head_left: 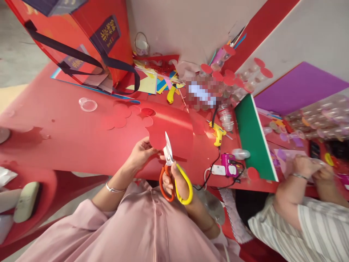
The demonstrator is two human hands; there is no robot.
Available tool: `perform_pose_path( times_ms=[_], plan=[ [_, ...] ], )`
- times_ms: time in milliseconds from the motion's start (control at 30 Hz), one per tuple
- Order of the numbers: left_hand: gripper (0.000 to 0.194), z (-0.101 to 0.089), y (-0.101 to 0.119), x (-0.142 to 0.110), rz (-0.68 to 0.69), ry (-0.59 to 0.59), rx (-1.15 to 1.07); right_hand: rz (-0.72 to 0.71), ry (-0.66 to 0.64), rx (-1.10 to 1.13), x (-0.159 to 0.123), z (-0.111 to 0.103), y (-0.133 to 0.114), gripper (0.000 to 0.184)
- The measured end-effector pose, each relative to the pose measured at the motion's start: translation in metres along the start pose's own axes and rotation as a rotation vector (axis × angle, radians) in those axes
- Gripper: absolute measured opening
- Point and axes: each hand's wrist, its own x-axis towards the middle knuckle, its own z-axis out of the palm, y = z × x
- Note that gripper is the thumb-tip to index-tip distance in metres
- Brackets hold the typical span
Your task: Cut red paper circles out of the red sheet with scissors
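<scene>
Left hand [139, 154] pinches red paper [156, 137] beside scissors [168, 150] gripped by right hand [183, 183]; paper slipping could nick left fingertips.

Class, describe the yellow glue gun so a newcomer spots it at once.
On the red table, find the upright green board. Just left of it, beside the clear ridged container, lies the glue gun. Unlike the yellow tool farther left, it is pistol-shaped, with a black cord.
</scene>
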Motion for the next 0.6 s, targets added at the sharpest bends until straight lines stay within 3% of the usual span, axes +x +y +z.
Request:
perform_pose_path(
  times_ms=[267, 467, 533, 600],
  plan=[
    [0.026, -0.018, 0.019, -0.011, 0.013, 0.150, 0.405, 0.052, -0.073, -0.051, 0.015, 0.003, 0.016, 0.063],
    [0.020, -0.023, 0.021, -0.027, 0.395, 0.340, 0.736, 0.063, -0.098, -0.090, 0.025, 0.005, 0.018, 0.063],
    [0.036, -0.018, 0.021, -0.028, 0.418, 0.456, 0.805, 0.053, -0.117, -0.128, 0.025, 0.006, 0.015, 0.064],
    [0.056, -0.009, 0.019, -0.025, 0.307, 0.516, 0.754, 0.046, -0.120, -0.163, 0.025, 0.005, 0.011, 0.065]
  ],
)
